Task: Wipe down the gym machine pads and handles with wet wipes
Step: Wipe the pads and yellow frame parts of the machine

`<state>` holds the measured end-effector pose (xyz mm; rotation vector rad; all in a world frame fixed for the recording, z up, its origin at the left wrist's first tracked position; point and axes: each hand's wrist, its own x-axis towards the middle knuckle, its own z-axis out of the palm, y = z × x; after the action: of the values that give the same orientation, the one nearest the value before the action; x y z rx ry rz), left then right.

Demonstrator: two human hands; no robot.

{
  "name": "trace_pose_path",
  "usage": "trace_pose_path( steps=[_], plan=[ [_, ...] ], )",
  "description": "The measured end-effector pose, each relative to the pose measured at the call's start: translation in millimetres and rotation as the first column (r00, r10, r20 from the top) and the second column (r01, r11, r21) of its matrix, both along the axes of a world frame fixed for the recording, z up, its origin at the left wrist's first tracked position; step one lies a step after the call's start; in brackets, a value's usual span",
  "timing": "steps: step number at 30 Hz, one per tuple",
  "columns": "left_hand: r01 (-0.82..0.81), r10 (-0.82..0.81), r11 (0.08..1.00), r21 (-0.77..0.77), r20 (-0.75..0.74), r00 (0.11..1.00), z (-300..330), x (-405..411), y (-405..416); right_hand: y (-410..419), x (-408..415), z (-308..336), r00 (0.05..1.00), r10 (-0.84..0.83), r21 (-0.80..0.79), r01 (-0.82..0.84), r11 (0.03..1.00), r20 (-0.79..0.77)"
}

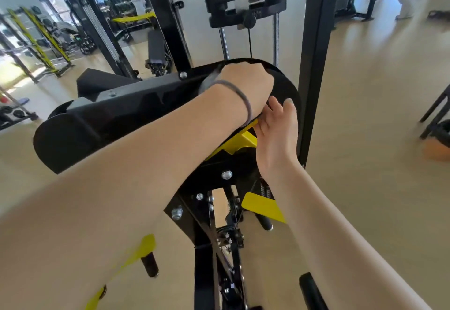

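- Wiping of the machine's upper surface looks to be the step in hand: your left hand [246, 83] reaches across the body and lies knuckles-up on the black, rounded, flat-topped plate or pad [289, 90] at the head of the machine's black arm [136, 105].
- Fingers of that left hand curl down over the far side, so you cannot tell from here whether they grip anything. A pale grey smudge beside the wrist, just past the grey hair tie [239, 95], may be the wet wipe [209, 81], but it is too blurred to be sure.
- Your right hand [277, 129] sits just beside the left wrist at the plate's near edge, fingers fairly straight and relaxed, thumb laid against the black surface. It holds nothing that shows; it seems to steady the plate.
- Below that hand lie the yellow metal bracket [246, 139] and, lower down, a yellow painted lever with a black rubber handle grip [264, 221]; a second grip [149, 264] hangs to the left.
- Next, in my judgement, you need a sweep over the whole rounded top and round its rim, keeping pressure through the wipe, then a move along the long black roller pad [60, 137] at the left.
- Handles appear not yet reached; each calls for the wipe wrapped round the grip and drawn along it.
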<state>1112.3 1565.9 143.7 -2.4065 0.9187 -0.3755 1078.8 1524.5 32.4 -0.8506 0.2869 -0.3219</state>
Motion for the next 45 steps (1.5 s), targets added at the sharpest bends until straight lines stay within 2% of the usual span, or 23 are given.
trace_pose_path(
  steps=[3, 5, 10, 12, 15, 18, 20, 23, 26, 28, 29, 31, 34, 36, 38, 40, 42, 43, 45],
  plan=[
    [0.016, -0.01, 0.998, 0.063, -0.088, 0.996, -18, -10, -14, -6, 1, 0, 1.0, -0.013, 0.031, 0.012, 0.999, 0.003],
    [0.056, -0.051, 0.998, 0.042, -0.104, 0.993, -17, -6, -8, -9, 1, 0, 1.0, 0.007, 0.021, -0.007, 1.0, -0.016],
    [0.023, -0.056, 0.962, -0.272, -0.115, 0.992, 25, 26, 32, -5, -3, 5, 0.995, 0.086, -0.121, -0.092, 0.988, -0.058],
    [-0.003, -0.031, 0.952, -0.305, -0.108, 0.994, 29, 33, 36, 2, -4, 7, 0.992, 0.071, -0.16, -0.087, 0.983, -0.103],
    [-0.099, 0.075, 0.983, -0.152, -0.157, 0.985, 18, 34, 6, 9, -6, 7, 0.99, 0.034, -0.181, -0.058, 0.982, -0.137],
    [-0.051, 0.069, 0.994, 0.095, -0.191, 0.979, -2, 31, -27, 4, -5, 2, 0.997, 0.043, -0.127, -0.05, 0.991, -0.062],
    [-0.004, 0.032, 0.993, 0.122, -0.228, 0.973, -5, 33, -27, -1, -5, 1, 0.997, 0.057, -0.095, -0.061, 0.994, -0.05],
    [0.043, -0.041, 0.999, 0.001, -0.266, 0.963, 9, 32, -4, -2, -6, 3, 0.995, 0.065, -0.111, -0.073, 0.991, -0.071],
    [-0.013, -0.057, 0.97, -0.244, -0.274, 0.96, 35, 31, 24, 4, -9, 7, 0.992, 0.071, -0.161, -0.087, 0.983, -0.101],
    [-0.045, -0.071, 0.903, -0.427, -0.252, 0.965, 40, 27, 45, 10, -12, 10, 0.99, 0.074, -0.202, -0.097, 0.975, -0.118],
    [-0.065, -0.083, 0.838, -0.541, -0.244, 0.966, 36, 24, 56, 13, -13, 11, 0.99, 0.073, -0.224, -0.099, 0.969, -0.124],
    [-0.107, -0.088, 0.654, -0.749, -0.215, 0.973, 15, 17, 80, 20, -17, 11, 0.992, 0.057, -0.313, -0.089, 0.945, -0.11],
    [-0.185, -0.007, 0.411, -0.893, -0.206, 0.979, -32, 6, 119, 32, -22, 10, 0.998, 0.018, -0.425, -0.045, 0.904, -0.065],
    [-0.232, 0.049, 0.327, -0.916, -0.229, 0.972, -55, 2, 142, 41, -26, 6, 0.999, -0.014, -0.497, -0.009, 0.868, -0.041],
    [-0.292, 0.115, 0.306, -0.906, -0.27, 0.956, -69, 3, 158, 51, -32, 1, 0.999, -0.036, -0.602, 0.005, 0.799, -0.04],
    [-0.36, 0.187, 0.3, -0.883, -0.316, 0.93, -74, 7, 168, 61, -40, -6, 0.996, -0.053, -0.712, -0.015, 0.702, -0.074],
    [-0.456, 0.242, 0.245, -0.855, -0.402, 0.883, -80, 13, 177, 70, -49, -13, 0.992, -0.069, -0.817, -0.049, 0.574, -0.108],
    [-0.516, 0.247, 0.179, -0.837, -0.47, 0.848, -83, 14, 183, 76, -55, -15, 0.991, -0.071, -0.856, -0.062, 0.513, -0.115],
    [-0.636, 0.119, -0.037, -0.771, -0.635, 0.763, -91, 12, 196, 90, -67, -19, 0.991, -0.052, -0.914, -0.091, 0.395, -0.121]
  ],
)
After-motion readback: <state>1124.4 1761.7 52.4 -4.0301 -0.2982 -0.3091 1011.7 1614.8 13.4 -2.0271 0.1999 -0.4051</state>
